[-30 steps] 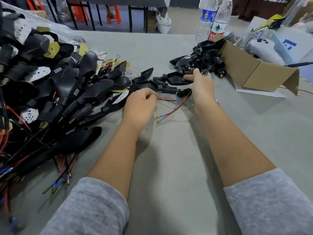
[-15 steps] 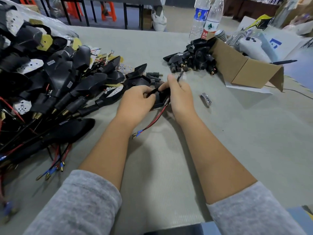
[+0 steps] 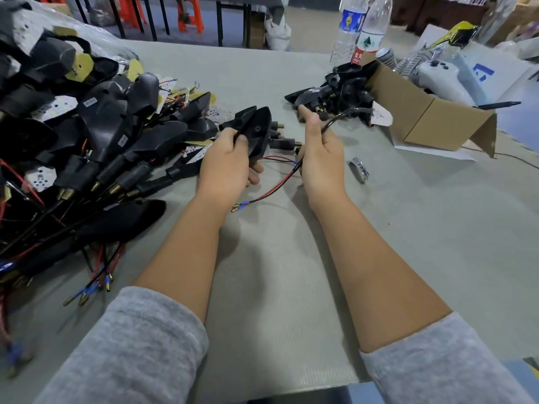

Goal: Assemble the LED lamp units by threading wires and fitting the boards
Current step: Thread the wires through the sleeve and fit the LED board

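**Colours and Patterns**

Moulded plastic lamp housing: black. Sheathed wire lead: red and black, blue sleeves, brass tips. Ribbed worktop: pale grey-green. Cardboard box: plain brown. Knit sleeves: mottled grey.

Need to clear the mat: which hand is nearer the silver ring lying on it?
Right. The right hand, gripping the black cable, sits just left of the silver ring. The left hand, holding a black lamp housing, lies farther left, beyond the right hand.
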